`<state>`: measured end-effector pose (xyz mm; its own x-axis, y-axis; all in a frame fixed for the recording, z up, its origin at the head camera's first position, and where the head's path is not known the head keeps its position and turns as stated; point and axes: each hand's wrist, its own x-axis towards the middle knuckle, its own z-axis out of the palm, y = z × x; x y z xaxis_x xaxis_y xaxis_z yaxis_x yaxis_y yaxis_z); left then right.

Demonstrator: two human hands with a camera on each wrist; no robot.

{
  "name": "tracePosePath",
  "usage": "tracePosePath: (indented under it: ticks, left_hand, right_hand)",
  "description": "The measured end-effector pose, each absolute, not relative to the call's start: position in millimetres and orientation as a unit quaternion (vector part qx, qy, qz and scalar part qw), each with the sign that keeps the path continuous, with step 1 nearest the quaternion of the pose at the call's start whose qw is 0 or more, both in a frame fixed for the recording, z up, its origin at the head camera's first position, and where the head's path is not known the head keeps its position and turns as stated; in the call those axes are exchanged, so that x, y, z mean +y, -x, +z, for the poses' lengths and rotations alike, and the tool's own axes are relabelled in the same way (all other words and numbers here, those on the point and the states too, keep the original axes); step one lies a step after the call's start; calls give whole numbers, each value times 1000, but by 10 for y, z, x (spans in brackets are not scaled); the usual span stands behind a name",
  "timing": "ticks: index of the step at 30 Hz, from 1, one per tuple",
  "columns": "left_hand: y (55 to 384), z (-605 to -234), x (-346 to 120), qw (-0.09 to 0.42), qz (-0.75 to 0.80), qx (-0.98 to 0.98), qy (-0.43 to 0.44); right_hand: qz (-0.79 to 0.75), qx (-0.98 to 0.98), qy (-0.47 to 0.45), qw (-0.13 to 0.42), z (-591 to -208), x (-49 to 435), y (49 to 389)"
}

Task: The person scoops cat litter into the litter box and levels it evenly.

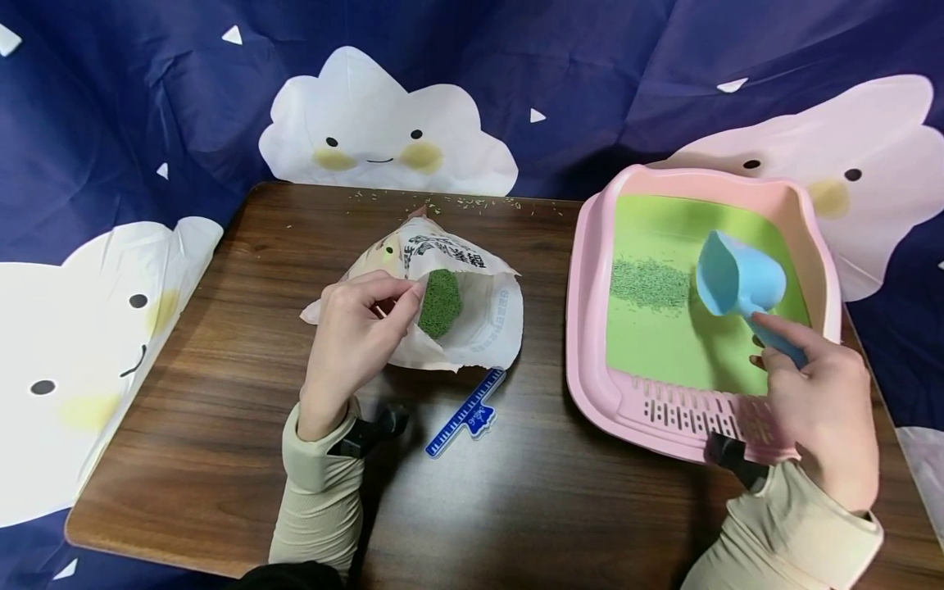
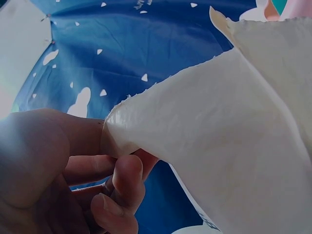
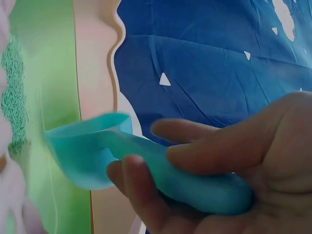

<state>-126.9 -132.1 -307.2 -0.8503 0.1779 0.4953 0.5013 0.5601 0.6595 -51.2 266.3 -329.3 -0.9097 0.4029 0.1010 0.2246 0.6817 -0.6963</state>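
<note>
In the head view my left hand pinches the torn edge of a white paper-like bag between thumb and finger. The bag lies on its side with its mouth toward me, and green pellets show inside. The left wrist view shows the bag's edge between the fingers. My right hand grips the handle of a blue scoop, held tilted above a pink litter box. A patch of green pellets lies on the box's light green floor, left of the scoop. The scoop's inside is mostly hidden.
A blue ruler-like clip lies on the brown wooden table in front of the bag. Small pale bits are scattered along the table's back edge. Behind hangs a dark blue curtain with clouds. The box's raised front rim has slots.
</note>
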Motion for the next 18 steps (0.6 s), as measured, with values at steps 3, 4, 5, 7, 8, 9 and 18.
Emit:
tracePosePath:
  ticks: [3,4,5,7,8,9,18]
  left_hand:
    - [1271,-3071,-1318,189,-426,-863,196]
    - [1272,-3071,-1317,189,-427,-863,195]
    - [1271,-3069,-1317,189,-427,-862,195]
    - [1271,-3069,-1316,190,-427,-862,197]
    - [1270,-3068,-1316,191,-427,-862,198]
    - [1269,-3068,-1317,192,-426,-861,199]
    - [1267,-3071,-1320,198,-425,-860,201]
  right_hand:
    - [411,-881,190,138,-3289,2652,523]
    - [426,-871,197,146,-3285,2647,530]
    - [446,-858,204,153,-3278,2642,536]
    - [499,-820,216,178,-3264,2626,553]
    - [509,-810,218,195,-3258,2616,559]
    - [531,-791,217,213,-3252,2607,563]
    - [770,-550,156,284,-3125,2541,504]
